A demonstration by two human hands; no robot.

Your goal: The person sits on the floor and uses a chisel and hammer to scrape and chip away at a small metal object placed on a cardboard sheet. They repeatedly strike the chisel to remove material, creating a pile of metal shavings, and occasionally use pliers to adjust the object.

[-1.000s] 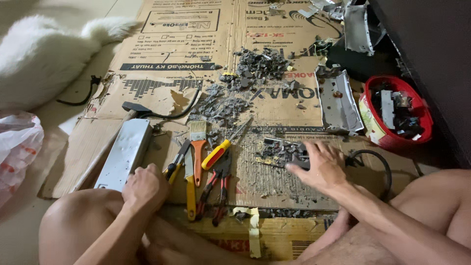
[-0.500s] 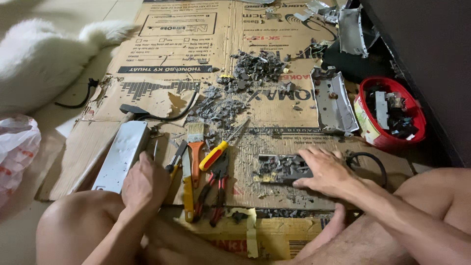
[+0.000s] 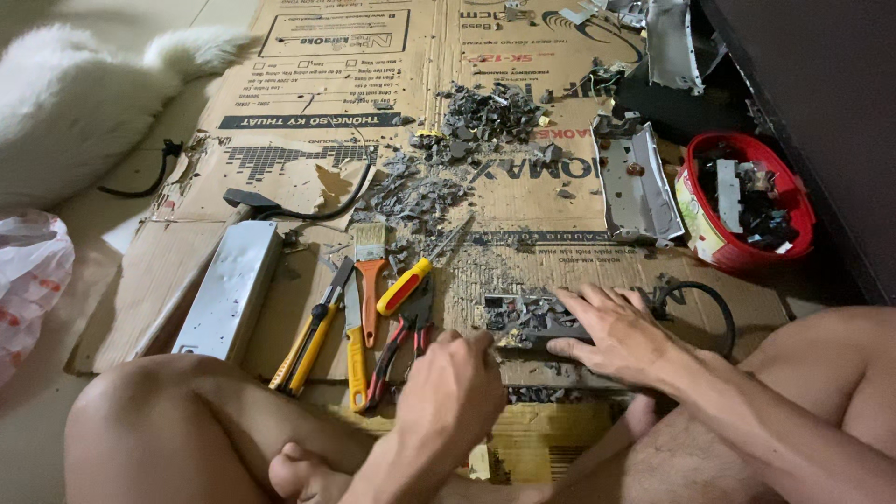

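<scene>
**Both hands on the grey part, tools lined up alongside**

Person sits on the floor, legs folded, flattened cardboard sheet spread in front. Right hand lies flat on a dark grey part w/ crumbled bits on it, fingers spread apart & pressing down on its right end. Left hand is at the part's left end, fingers curled together into a loose fist, knuckles touching the near-left corner; can't tell if anything is pinched inside.

Just left of that hand: red-handled pliers, a screwdriver w/ yellow-and-red grip, an orange-handled paintbrush, a yellow utility knife & a second yellow-black cutter, all lying roughly parallel. Further left, a long silver metal case, a hammer head just behind it.

Grey debris pile sits mid-cardboard, well beyond the hands. To the right, a bent metal tray piece, then a red bowl holding dark scrap parts. Black cable loop near the right wrist. White furry animal at top left, plastic bag at left edge.
</scene>
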